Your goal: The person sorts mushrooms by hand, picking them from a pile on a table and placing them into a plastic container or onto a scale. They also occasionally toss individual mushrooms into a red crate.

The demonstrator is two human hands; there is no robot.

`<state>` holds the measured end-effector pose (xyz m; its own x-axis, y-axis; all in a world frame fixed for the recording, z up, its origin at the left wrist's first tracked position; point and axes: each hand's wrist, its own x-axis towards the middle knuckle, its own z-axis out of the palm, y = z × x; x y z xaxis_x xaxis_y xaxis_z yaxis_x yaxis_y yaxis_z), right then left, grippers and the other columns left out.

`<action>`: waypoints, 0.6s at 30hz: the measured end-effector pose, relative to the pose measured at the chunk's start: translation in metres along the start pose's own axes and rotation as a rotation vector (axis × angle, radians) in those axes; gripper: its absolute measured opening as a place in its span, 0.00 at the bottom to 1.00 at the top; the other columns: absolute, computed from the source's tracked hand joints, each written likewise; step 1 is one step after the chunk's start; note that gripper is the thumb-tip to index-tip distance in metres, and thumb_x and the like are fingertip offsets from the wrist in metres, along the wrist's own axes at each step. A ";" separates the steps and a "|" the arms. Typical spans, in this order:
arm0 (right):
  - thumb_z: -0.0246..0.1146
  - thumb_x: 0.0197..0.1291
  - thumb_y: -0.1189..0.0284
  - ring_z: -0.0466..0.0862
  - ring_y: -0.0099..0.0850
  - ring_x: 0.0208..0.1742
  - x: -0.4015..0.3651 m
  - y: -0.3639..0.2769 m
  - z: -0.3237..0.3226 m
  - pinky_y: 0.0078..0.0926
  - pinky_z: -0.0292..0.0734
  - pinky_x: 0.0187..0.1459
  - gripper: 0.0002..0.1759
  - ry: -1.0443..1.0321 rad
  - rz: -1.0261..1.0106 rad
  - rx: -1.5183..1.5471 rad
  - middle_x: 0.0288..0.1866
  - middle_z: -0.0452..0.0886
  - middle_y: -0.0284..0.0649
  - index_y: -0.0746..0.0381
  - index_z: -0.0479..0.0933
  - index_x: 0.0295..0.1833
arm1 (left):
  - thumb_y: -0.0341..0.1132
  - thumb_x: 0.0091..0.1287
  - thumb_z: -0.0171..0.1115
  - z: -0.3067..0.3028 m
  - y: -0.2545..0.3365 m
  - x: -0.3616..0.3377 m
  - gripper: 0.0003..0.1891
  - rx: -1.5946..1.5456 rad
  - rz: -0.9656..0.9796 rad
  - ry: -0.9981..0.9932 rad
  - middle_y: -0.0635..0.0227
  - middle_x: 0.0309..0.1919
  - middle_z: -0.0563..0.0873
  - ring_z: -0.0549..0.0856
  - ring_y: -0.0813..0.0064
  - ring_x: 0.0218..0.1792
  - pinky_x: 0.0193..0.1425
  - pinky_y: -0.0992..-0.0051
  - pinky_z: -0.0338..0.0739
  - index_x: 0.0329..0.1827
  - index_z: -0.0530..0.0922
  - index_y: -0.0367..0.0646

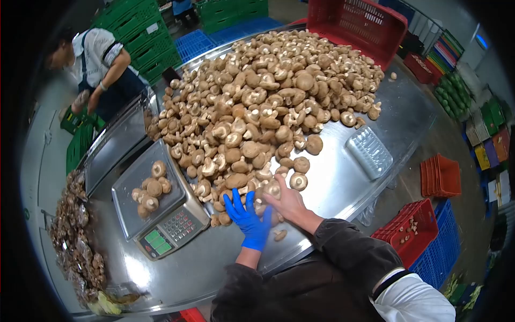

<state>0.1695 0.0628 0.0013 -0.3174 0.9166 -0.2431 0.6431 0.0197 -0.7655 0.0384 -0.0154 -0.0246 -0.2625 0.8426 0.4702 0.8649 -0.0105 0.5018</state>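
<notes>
A big heap of brown shiitake mushrooms (pixel 252 107) covers much of the steel table (pixel 332 155). My left hand (pixel 249 221), in a blue glove, lies at the heap's near edge with its fingers spread, against the mushrooms there. Just right of it my bare right hand (pixel 292 204) is closed around a mushroom (pixel 272 189). Other mushrooms sit between the two hands, partly hidden by them. One small mushroom (pixel 280 235) lies apart, close to the table's front edge. Left of my hands, a digital scale (pixel 177 228) carries several mushrooms (pixel 154 187) on its pan.
A clear plastic tray stack (pixel 369 152) rests right of the heap. A red crate (pixel 357 27) is tipped at the far end. Wrapped mushroom packs (pixel 78 241) line the left side. Another person (pixel 107 64) stands at upper left near green crates (pixel 145 40). A red basket (pixel 410 231) stands lower right.
</notes>
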 end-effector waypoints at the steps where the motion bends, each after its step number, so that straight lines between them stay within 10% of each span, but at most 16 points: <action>1: 0.62 0.60 0.46 0.83 0.58 0.47 0.006 -0.004 -0.007 0.44 0.78 0.49 0.47 0.016 -0.003 0.005 0.41 0.83 0.63 0.67 0.56 0.72 | 0.45 0.60 0.68 -0.001 0.002 0.002 0.32 -0.003 0.016 0.003 0.50 0.76 0.57 0.46 0.42 0.77 0.76 0.45 0.43 0.66 0.71 0.44; 10: 0.61 0.65 0.57 0.82 0.55 0.49 0.007 -0.008 -0.075 0.44 0.77 0.52 0.36 -0.251 -0.195 0.001 0.44 0.82 0.59 0.64 0.59 0.71 | 0.61 0.61 0.60 -0.039 0.045 -0.059 0.29 0.130 0.249 -0.539 0.56 0.73 0.62 0.51 0.41 0.76 0.73 0.34 0.37 0.64 0.76 0.64; 14: 0.66 0.59 0.74 0.75 0.50 0.63 0.001 0.037 -0.151 0.37 0.70 0.64 0.33 0.073 -0.064 0.042 0.62 0.74 0.54 0.61 0.63 0.70 | 0.56 0.59 0.63 0.003 0.028 -0.055 0.26 0.393 0.388 -0.407 0.67 0.71 0.66 0.54 0.46 0.76 0.72 0.33 0.36 0.62 0.78 0.65; 18: 0.73 0.51 0.61 0.62 0.53 0.73 0.010 0.159 -0.229 0.44 0.56 0.73 0.47 0.580 -0.062 -0.659 0.69 0.64 0.59 0.74 0.58 0.70 | 0.51 0.59 0.64 0.015 0.039 -0.019 0.25 0.363 0.231 -0.313 0.69 0.72 0.67 0.58 0.50 0.75 0.71 0.32 0.41 0.62 0.77 0.63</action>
<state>0.4288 0.1665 0.0135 -0.0761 0.9612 0.2650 0.9647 0.1382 -0.2242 0.0837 -0.0237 -0.0246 0.0443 0.9613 0.2720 0.9921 -0.0743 0.1008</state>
